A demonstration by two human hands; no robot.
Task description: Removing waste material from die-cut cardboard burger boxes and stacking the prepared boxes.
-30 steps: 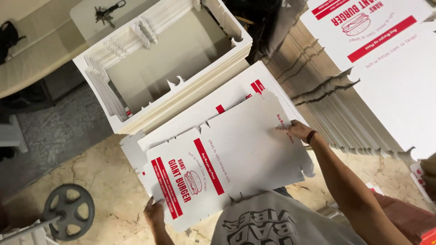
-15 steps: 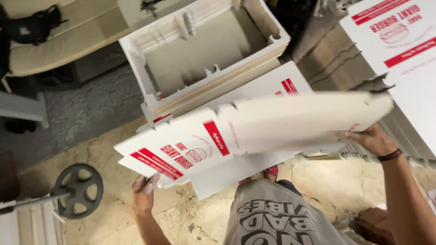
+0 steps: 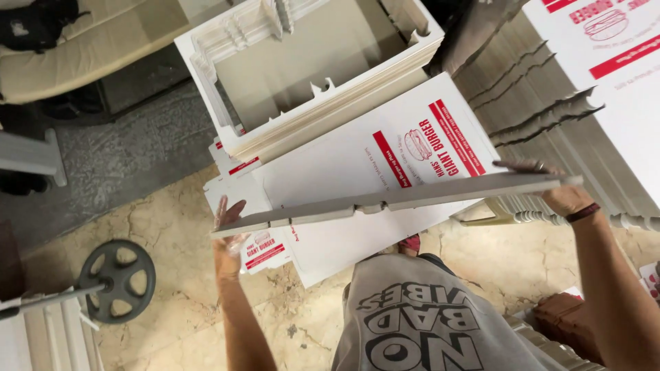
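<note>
I hold a flat, unfolded cardboard box blank (image 3: 392, 199) edge-on in front of me, so only its thin grey edge shows. My left hand (image 3: 227, 237) grips its left end and my right hand (image 3: 560, 192), with a dark wristband, grips its right end. Below it lies a pile of flat white box blanks with red printing (image 3: 357, 158) on the floor. Behind the pile stands a stack of folded white open boxes (image 3: 302, 69), nested into each other.
A tall stack of flat blanks (image 3: 543, 103) rises at the right, with another printed blank (image 3: 619, 62) on top. A dumbbell with a grey weight plate (image 3: 117, 278) lies on the stone floor at the left. A cushion (image 3: 82, 48) sits far left.
The blank lay flat on the pile a second ago. I have lifted it with both hands and tipped it until it stands edge-on to the camera.
</note>
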